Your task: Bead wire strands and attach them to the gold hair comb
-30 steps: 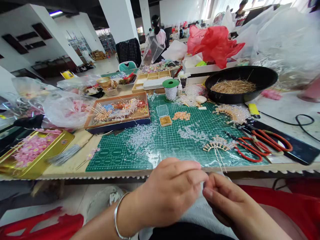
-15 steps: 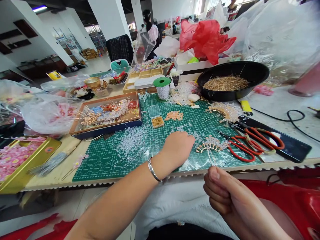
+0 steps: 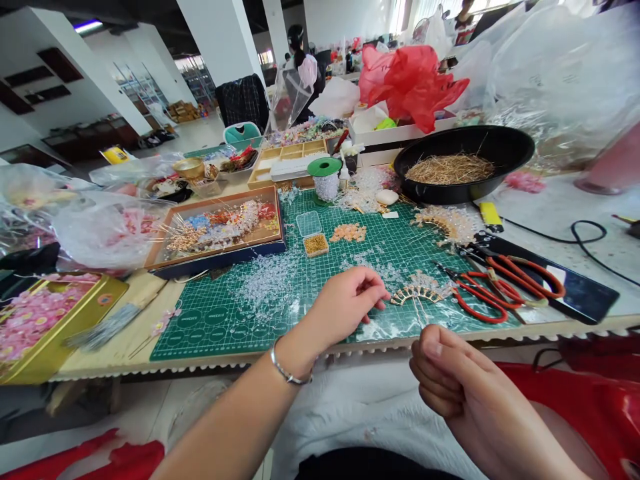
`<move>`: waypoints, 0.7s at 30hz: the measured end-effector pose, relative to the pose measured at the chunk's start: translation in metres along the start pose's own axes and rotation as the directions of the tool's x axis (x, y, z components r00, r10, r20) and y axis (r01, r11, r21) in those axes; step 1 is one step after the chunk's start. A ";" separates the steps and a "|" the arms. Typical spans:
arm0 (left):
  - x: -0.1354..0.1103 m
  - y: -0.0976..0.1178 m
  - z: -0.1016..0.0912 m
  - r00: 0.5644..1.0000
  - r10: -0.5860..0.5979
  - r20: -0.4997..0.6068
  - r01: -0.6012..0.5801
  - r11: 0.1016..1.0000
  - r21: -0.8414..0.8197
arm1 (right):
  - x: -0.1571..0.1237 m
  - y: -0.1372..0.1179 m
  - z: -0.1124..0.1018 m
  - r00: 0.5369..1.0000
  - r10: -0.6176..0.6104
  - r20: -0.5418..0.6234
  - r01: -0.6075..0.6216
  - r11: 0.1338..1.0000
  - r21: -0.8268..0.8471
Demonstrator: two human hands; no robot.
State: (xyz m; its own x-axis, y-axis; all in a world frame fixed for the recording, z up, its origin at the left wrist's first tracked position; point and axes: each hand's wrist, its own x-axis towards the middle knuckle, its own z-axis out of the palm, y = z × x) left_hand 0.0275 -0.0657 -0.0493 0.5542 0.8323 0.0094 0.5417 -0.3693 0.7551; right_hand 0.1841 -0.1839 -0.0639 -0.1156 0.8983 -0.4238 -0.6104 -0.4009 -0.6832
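Observation:
My left hand [image 3: 347,303], with a silver bangle on the wrist, rests on the green cutting mat [image 3: 225,313] with its fingers pinched together over scattered clear beads [image 3: 265,283]; what they pinch is too small to see. A gold fan-shaped hair comb [image 3: 419,291] lies just to its right. My right hand [image 3: 460,393] is curled closed below the table edge, over my lap, and a thin wire seems to run up from it toward the comb.
Red-handled pliers [image 3: 493,287] lie on the mat's right. A small box of gold beads [image 3: 316,243], a tray of finished ornaments [image 3: 220,227], a green-capped spool [image 3: 325,177] and a black bowl of gold pins [image 3: 460,167] stand behind. A gold tin [image 3: 45,320] is at left.
My left hand left my right hand, reached out onto the mat among the clear beads, then drew back a little with fingers pinched. My right hand stayed closed near my lap.

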 end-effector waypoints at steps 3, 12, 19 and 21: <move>-0.032 0.009 0.003 0.992 -0.099 0.081 0.127 0.828 -0.546 | -0.005 0.002 0.001 0.996 -0.092 -0.004 0.091 0.992 -0.082; -0.084 0.028 0.007 0.955 -0.249 0.164 0.196 0.112 -0.974 | -0.026 0.011 0.020 0.911 -0.408 0.069 0.348 0.665 -0.661; -0.092 0.034 0.004 0.960 -0.246 0.134 0.168 0.122 -0.978 | -0.032 0.007 0.016 0.932 -0.320 0.168 0.343 0.635 -0.693; -0.093 0.034 0.004 0.962 -0.241 0.129 0.162 0.122 -0.979 | -0.033 0.007 0.012 0.935 -0.323 0.150 0.330 0.628 -0.704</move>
State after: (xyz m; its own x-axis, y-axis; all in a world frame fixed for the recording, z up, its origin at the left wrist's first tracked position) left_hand -0.0033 -0.1575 -0.0274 0.4843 0.8362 -0.2573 -0.4630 0.4945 0.7356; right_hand 0.1740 -0.2139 -0.0479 -0.0291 0.9959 -0.0862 0.1303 -0.0818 -0.9881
